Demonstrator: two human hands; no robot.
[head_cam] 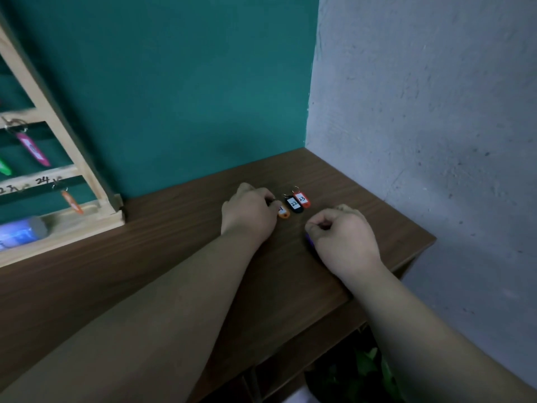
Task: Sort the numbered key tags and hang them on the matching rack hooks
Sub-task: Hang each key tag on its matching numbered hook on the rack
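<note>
Three key tags lie in a row on the brown table (174, 257): an orange tag (284, 213), a black tag marked 22 (294, 204) and a red tag marked 23 (303, 199). My left hand (248, 212) pinches the ring end of the orange tag. My right hand (341, 234) is curled over a purple tag (309, 241), of which only an edge shows. The wooden key rack (69, 158) leans at the left, with pink (32, 149), green (5, 167) and orange (72, 202) tags hanging; the orange one hangs under hook 24.
A teal wall stands behind the table and a grey wall (436, 112) on the right. The table's right edge (418, 257) lies close to my right hand. A bluish object (20, 234) lies on the rack's base. Green leaves (369, 370) show below the table.
</note>
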